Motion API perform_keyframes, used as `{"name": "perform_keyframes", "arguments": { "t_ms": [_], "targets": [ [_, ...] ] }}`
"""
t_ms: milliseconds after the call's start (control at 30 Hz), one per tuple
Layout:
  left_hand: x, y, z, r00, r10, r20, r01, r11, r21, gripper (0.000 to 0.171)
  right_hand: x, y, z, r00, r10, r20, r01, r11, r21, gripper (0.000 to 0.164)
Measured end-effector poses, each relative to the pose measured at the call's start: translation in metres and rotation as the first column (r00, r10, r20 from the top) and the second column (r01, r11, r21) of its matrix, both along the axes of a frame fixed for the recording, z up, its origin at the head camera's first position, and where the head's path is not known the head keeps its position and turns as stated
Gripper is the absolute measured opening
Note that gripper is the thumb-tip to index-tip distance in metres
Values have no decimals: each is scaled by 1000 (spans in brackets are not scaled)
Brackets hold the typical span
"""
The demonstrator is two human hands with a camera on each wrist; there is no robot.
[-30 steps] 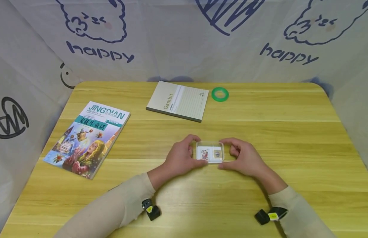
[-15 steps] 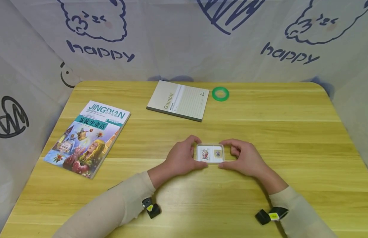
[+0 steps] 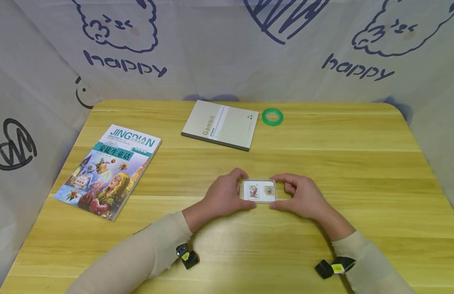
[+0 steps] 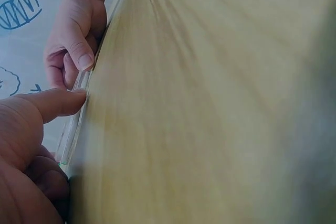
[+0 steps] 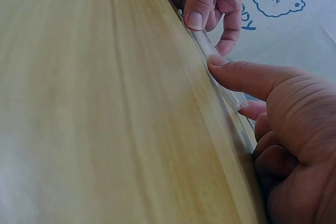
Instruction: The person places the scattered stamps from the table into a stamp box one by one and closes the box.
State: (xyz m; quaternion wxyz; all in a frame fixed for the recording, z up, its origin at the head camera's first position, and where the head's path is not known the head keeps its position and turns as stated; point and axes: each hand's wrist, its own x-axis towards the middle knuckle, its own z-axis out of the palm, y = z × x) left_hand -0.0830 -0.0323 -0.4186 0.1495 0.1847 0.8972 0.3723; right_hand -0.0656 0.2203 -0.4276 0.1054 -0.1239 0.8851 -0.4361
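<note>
A small clear plastic case (image 3: pixel 260 191) lies flat on the wooden table in the head view. Through its top show white cards, one with a colourful figure and one with a gold square. My left hand (image 3: pixel 224 195) grips its left end between thumb and curled forefinger. At the opposite end my right hand (image 3: pixel 304 197) pinches it the same way. Both wrist views show the case (image 4: pixel 75 121) edge-on, thin and low, with the thumbs along its near side. The right wrist view shows the case's edge (image 5: pixel 231 97) between the two hands.
A colourful storybook (image 3: pixel 109 171) lies at the left of the table. Toward the back are a Gambit notebook (image 3: pixel 220 124) and a green tape roll (image 3: pixel 272 116). A white printed cloth (image 3: pixel 227 49) hangs behind the table (image 3: pixel 249 253).
The clear lid, tilted up at the back a second ago, has come down flat onto the case. Both hands stay at its ends, with only slight finger movement.
</note>
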Motion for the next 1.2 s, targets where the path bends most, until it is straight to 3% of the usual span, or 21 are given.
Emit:
{"name": "perform_keyframes", "arguments": {
  "t_ms": [1200],
  "targets": [
    [0, 1, 3, 1000, -2, 3, 2, 1000, -21, 72, 1, -1, 2, 1000, -9, -7, 9, 1000, 11, 62]
  ]
}}
